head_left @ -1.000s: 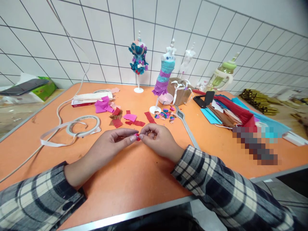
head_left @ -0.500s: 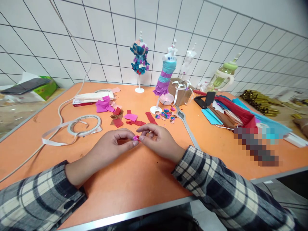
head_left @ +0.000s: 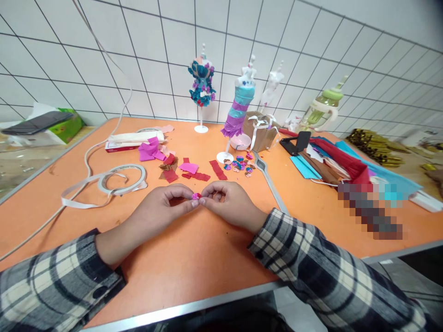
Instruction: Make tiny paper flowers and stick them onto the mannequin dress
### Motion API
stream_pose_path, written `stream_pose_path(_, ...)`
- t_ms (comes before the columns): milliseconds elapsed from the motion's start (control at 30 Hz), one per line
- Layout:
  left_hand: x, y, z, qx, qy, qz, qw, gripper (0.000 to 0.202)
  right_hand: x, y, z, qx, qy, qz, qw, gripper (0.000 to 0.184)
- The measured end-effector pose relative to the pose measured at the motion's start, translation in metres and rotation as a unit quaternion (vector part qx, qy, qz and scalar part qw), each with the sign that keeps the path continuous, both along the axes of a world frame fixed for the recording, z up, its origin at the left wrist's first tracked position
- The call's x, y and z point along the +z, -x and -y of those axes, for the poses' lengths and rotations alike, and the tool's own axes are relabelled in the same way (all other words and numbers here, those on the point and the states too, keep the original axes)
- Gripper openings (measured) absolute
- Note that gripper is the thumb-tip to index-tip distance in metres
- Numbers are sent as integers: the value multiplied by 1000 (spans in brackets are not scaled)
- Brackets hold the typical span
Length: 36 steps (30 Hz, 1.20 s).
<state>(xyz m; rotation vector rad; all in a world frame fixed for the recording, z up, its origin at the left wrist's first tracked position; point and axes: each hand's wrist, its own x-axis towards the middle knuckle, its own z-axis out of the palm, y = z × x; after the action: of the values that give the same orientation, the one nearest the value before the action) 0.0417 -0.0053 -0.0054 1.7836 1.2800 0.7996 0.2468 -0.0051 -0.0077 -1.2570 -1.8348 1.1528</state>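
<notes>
Between my fingertips is a small pink and red crepe paper flower. My left hand pinches its left side with thumb and index finger. On its right side my right hand is closed in a pinch too. Just beyond the hands lie red crepe paper strips, a pink paper piece and brown scraps. A cluster of small multicoloured paper flowers sits farther right, by the base of a mini mannequin wrapped in blue and purple paper.
A tape roll with a loose end and a white cable lie left. Tweezers rest right of the flowers. Behind stand another dressed mannequin, a pink bowl and a bottle. Folded crepe paper is piled right.
My right index finger has come down, so the right hand now pinches the flower's right side. The left hand keeps its pinch almost unmoved.
</notes>
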Motion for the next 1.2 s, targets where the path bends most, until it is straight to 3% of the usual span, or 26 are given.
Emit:
stream_pose_path(233, 2, 1, -1, -40, -51, -44, 997, 36, -3, -5, -4, 47, -138, 80, 986, 3)
stream_pose_path(400, 1, 2, -1, -43, -113, -72, 990, 29, -2, -6, -1, 31, -150, 78, 985, 12)
stream_pose_path(500, -2, 4, -1, -45, -182, -106, 977, 27, 0, -6, 1, 20, -160, 58, 985, 25)
stream_pose_path(700, 0, 7, 1, -32, -300, -166, 939, 20, -3, -8, 2, 47, -280, 54, 957, 11)
stream_pose_path(833, 6, 5, 6, 27, -215, -76, 973, 23, -4, -10, 1, 31, -361, 63, 930, 11)
stream_pose_path(900, 6, 5, 7, 46, -116, 12, 992, 26, -3, -11, 0, 20, -397, 58, 916, 13)
stream_pose_path(1000, 2, 4, 7, 10, 43, 115, 992, 32, -2, -11, 0, 11, -426, 57, 903, 15)
stream_pose_path(1100, -3, 2, 6, -3, 126, 160, 979, 32, 0, -11, 1, 25, -408, 60, 910, 16)
stream_pose_path(1200, -4, 2, 5, 26, 128, 175, 976, 29, 2, -11, 4, 21, -335, 34, 941, 18)
